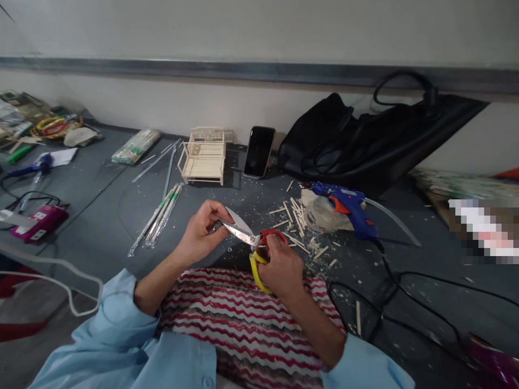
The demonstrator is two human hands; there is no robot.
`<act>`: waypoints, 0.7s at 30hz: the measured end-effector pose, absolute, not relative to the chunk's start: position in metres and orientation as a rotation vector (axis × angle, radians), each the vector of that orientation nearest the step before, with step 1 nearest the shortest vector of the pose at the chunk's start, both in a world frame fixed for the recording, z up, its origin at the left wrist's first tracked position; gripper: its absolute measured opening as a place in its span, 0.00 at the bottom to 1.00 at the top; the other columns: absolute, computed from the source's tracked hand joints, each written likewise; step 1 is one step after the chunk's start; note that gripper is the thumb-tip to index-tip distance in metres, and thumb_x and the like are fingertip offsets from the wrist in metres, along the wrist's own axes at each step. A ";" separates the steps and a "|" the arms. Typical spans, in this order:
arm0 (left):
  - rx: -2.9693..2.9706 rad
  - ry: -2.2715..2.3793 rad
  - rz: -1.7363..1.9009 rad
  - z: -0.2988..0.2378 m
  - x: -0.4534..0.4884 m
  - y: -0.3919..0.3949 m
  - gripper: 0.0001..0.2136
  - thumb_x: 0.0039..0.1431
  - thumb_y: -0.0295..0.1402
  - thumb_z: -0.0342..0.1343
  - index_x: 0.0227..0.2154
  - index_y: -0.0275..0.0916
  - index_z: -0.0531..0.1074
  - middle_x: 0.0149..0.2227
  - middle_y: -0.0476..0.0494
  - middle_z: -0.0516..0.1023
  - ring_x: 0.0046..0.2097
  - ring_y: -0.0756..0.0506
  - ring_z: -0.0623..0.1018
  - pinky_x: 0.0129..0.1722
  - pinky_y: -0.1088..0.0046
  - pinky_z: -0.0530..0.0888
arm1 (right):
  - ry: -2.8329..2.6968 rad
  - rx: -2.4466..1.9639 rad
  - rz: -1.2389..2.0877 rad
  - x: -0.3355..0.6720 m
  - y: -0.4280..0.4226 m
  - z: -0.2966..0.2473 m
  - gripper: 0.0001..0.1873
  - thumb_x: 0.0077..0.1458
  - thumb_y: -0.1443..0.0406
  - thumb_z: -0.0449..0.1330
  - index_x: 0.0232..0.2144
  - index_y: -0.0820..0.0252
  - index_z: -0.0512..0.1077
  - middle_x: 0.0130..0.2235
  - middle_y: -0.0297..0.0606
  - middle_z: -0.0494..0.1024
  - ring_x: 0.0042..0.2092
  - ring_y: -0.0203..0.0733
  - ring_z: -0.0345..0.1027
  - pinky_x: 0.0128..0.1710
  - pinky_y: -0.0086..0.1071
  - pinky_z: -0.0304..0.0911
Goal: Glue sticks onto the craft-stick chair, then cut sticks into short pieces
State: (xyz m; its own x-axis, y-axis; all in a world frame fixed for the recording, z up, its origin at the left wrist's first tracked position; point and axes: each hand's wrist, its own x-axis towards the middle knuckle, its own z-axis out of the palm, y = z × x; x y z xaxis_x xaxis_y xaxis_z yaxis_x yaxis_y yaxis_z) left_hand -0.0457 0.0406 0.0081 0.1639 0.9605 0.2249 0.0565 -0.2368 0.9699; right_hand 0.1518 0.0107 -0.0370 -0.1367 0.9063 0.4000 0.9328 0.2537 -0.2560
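My right hand (284,267) grips scissors (242,233) by their red and yellow handles, with the blades partly apart and pointing up and left. At the blade tips, the fingers of my left hand (203,231) are pinched together; whatever they hold is too small or hidden to name. Short cut wooden sticks (298,216) lie scattered just beyond my right hand, among pale chips. Behind my left hand stands a small model (205,162) built of thin wooden sticks. Longer sticks in clear wrappers (158,219) lie to its front left.
A blue glue gun (352,208) rests at the right, its black cable (389,275) looping across the table. A phone (258,152) leans upright near the wall beside a black bag (344,140). Packed sticks (135,146) and a purple box (40,222) are on the left.
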 end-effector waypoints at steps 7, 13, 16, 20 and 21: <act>1.336 0.990 1.233 0.009 -0.044 0.042 0.13 0.50 0.29 0.60 0.35 0.39 0.61 0.31 0.48 0.77 0.32 0.51 0.74 0.32 0.77 0.67 | -2.063 -1.686 -0.121 0.151 0.009 -0.036 0.05 0.47 0.63 0.54 0.29 0.58 0.66 0.23 0.34 0.67 0.27 0.39 0.59 0.28 0.30 0.47; 1.315 0.977 1.204 0.007 -0.045 0.042 0.16 0.49 0.27 0.61 0.38 0.40 0.60 0.31 0.49 0.78 0.29 0.53 0.74 0.27 0.79 0.65 | -2.053 -1.656 -0.190 0.150 0.009 -0.033 0.06 0.47 0.65 0.54 0.30 0.59 0.66 0.27 0.37 0.69 0.30 0.40 0.62 0.30 0.31 0.50; 1.303 0.942 1.214 0.006 -0.045 0.041 0.17 0.50 0.27 0.61 0.39 0.40 0.60 0.31 0.49 0.78 0.29 0.53 0.74 0.27 0.80 0.64 | -2.068 -1.654 -0.178 0.151 0.009 -0.033 0.05 0.46 0.65 0.54 0.29 0.59 0.65 0.26 0.36 0.68 0.29 0.40 0.61 0.30 0.31 0.49; 1.292 0.920 1.222 0.006 -0.045 0.040 0.18 0.49 0.26 0.61 0.39 0.40 0.60 0.31 0.49 0.78 0.29 0.53 0.73 0.28 0.80 0.65 | -2.071 -1.643 -0.178 0.151 0.010 -0.032 0.05 0.46 0.65 0.54 0.29 0.59 0.65 0.25 0.36 0.68 0.30 0.40 0.61 0.30 0.31 0.50; 1.285 0.914 1.220 0.006 -0.045 0.040 0.18 0.49 0.26 0.62 0.39 0.40 0.60 0.31 0.49 0.78 0.29 0.53 0.73 0.28 0.80 0.65 | -2.070 -1.640 -0.177 0.151 0.009 -0.032 0.05 0.46 0.65 0.53 0.29 0.59 0.65 0.25 0.36 0.68 0.30 0.40 0.61 0.30 0.31 0.50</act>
